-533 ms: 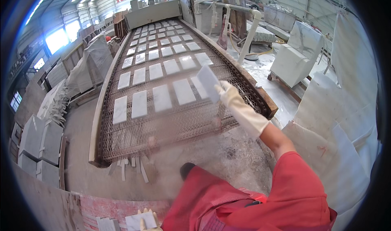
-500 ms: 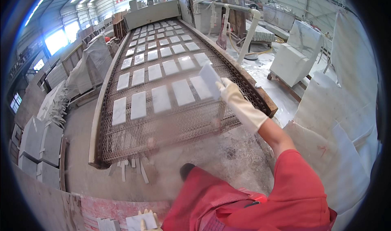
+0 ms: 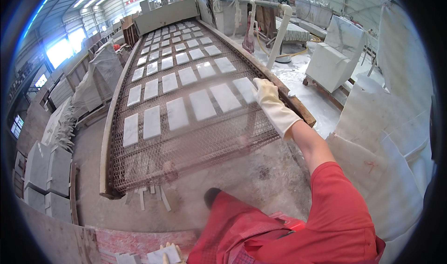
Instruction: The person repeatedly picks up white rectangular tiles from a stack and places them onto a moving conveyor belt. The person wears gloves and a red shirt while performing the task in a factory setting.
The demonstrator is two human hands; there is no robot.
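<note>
In a cream rubber glove, my right hand reaches over the right side of a mesh conveyor belt. Its fingers are closed at the right edge of a white stone tile, which lies nearly flat at the right end of the nearest row. Several more white tiles lie in spaced rows along the belt. At the bottom edge, my gloved left hand, partly cut off, grips another white tile beside a small stack of tiles.
Rusty side rails edge the belt, and a grey housing spans its far end. Stone slabs lean at left. On the right are a white stone block, an upright pipe and hanging sheeting. Thin offcuts lie beneath the belt.
My right hand has lowered the tilted tile to the right end of the nearest row. The rows look shifted slightly left in view. My left hand still grips its tile.
</note>
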